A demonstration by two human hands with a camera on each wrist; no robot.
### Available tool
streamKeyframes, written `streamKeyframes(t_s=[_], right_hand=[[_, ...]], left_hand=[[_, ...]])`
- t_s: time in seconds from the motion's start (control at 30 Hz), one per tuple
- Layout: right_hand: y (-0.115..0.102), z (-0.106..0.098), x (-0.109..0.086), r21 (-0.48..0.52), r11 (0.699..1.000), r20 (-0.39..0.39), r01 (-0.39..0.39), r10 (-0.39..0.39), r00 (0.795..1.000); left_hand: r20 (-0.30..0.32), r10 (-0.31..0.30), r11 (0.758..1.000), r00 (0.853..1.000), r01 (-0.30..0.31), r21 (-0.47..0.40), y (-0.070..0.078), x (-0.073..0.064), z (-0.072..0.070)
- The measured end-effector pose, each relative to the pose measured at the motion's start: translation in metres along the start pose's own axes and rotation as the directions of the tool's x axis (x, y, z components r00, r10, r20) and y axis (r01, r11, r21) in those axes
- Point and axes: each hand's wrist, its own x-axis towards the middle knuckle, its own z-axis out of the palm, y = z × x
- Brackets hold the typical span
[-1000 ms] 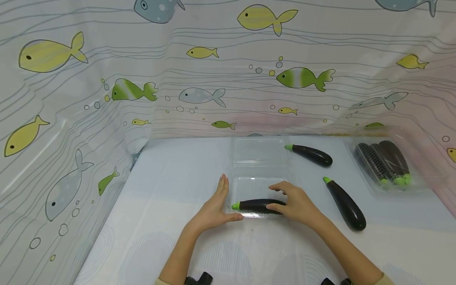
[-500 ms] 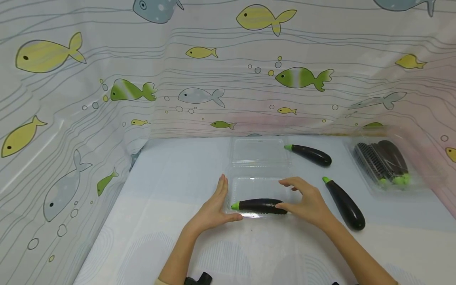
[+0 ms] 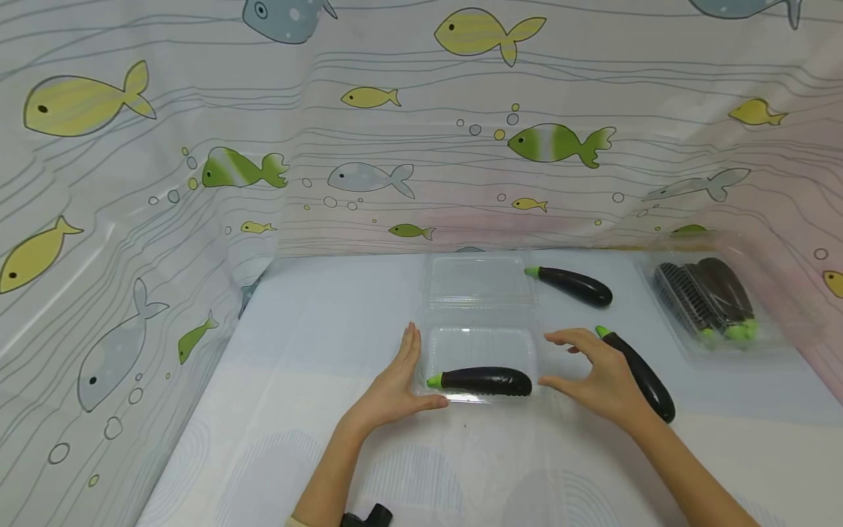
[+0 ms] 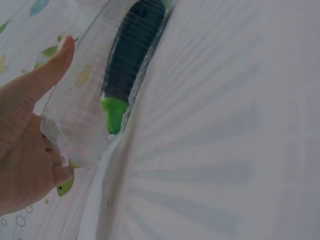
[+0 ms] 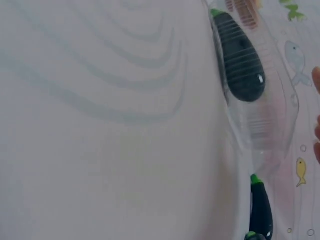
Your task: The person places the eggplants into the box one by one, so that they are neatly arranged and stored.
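A clear plastic clamshell box [image 3: 477, 345] lies unfolded on the table, its lid [image 3: 479, 278] flat on the far side. One dark eggplant [image 3: 487, 381] with a green tip lies along the front of the box; the right wrist view shows the same eggplant [image 5: 242, 57] through the ribbed wall. My left hand [image 3: 394, 391] rests against the box's left side, fingers straight and thumb along the front edge. Just off the right side is my right hand [image 3: 602, 373], thumb and fingers apart and holding nothing. It partly covers a second eggplant [image 3: 648, 377] behind it.
Another eggplant [image 3: 576, 285] lies right of the lid. At the back right stands a second clear box [image 3: 691, 348] with several eggplants inside. A curtain printed with fish [image 3: 369, 212] hangs behind the table and along its left. A black object [image 3: 375, 516] shows beside the left forearm.
My right hand has let go of the eggplant in the box and moved right, clear of the box. That eggplant stays in place, and my left hand has hardly moved.
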Motion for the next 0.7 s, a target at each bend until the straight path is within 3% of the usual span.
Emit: streamKeyframes(t_s=[0.7], right_hand=[[0.024, -0.047, -0.037, -0.144, 0.985, -0.126, -0.096, 0.078, 0.989]], left_hand=[[-0.006, 0.005, 1.000, 1.000, -0.005, -0.004, -0.002, 0.000, 0.002]])
